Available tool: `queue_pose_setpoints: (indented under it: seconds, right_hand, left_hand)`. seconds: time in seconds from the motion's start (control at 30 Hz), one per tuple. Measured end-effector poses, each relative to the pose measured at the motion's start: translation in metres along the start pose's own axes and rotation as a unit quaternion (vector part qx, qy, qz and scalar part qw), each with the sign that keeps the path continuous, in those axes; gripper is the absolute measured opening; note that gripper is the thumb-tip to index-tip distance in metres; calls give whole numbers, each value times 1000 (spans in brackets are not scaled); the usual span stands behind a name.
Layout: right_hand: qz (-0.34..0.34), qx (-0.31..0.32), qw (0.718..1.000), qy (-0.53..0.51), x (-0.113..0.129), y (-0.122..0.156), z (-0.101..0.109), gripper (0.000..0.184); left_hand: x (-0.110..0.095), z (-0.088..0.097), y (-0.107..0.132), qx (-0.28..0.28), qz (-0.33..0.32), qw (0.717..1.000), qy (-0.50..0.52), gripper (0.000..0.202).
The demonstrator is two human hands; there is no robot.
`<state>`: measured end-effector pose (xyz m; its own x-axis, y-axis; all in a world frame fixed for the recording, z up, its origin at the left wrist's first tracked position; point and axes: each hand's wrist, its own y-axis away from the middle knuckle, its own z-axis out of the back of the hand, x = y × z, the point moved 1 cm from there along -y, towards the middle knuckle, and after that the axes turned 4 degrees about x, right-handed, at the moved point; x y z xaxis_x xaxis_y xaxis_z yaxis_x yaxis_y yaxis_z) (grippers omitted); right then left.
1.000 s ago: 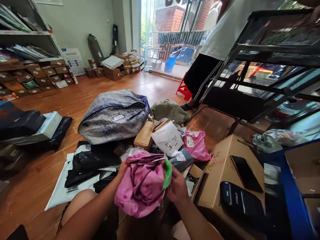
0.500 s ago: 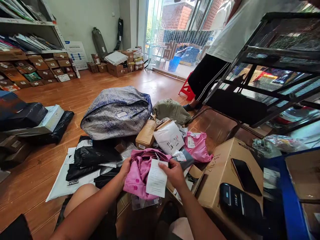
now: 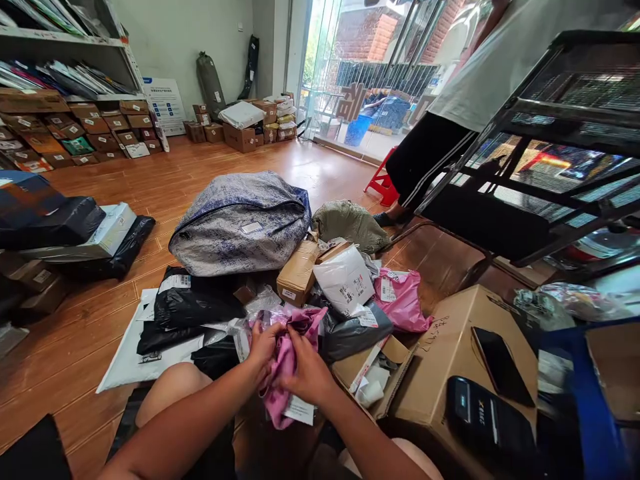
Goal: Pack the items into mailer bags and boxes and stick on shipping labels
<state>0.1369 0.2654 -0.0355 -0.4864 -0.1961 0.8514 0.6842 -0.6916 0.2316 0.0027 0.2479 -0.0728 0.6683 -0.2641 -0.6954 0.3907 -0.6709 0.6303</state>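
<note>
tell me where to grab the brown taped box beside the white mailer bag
Likely across its narrow width at the near, labelled end, coming from above and the left. The brown taped box lies tilted with its top bare, while the white mailer bag crowds its right side and the blue-grey sack sits close behind.

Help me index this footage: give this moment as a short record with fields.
left hand: shut on the pink bag, gripping its upper part
right hand: shut on the same bag, across its middle
white label: on the bag's lower end, below the hands
cardboard box: right of the hands, a phone lying on top
parcel pile: grey-blue sack, brown parcel and white mailer beyond the hands
other person: standing at the back right
</note>
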Motion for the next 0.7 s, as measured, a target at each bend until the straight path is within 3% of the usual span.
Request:
queue_pose_setpoints:
  seconds: [0.1, 0.2, 0.27, 0.4, 0.47, 0.57, 0.7]
  right_hand:
    - [-16, 18, 996, -86, -9, -12, 8, 57]
    - [-28, 65, 984, -164, -22, -23, 39, 27]
    - [-40, 79, 973, -214, -28, -26, 61, 24]
    - [-57, 62, 951, -297, -34, -28, 85, 42]
    - [-87, 49, 937, -336, -36, -30, 85, 43]
    - [-149, 76, 920, -353, -43, -32, 77, 30]
    - [-216, 126, 914, -318, -56, -32, 68, 15]
  left_hand:
    - [-7, 1, 4, -8, 9, 998, -55, 96]
    - [-26, 7, 3, 23, 2, 993, -120, 95]
    - [-38, 12, 1, 52, -10, 985, -165, 87]
    - [-50, 19, -1, 104, -15, 959, -265, 90]
    - [-51, 22, -1, 131, -11, 940, -316, 101]
    - [-55, 26, 1, 159, -22, 900, -405, 117]
    - [-59, 28, 4, 167, -32, 834, -525, 108]
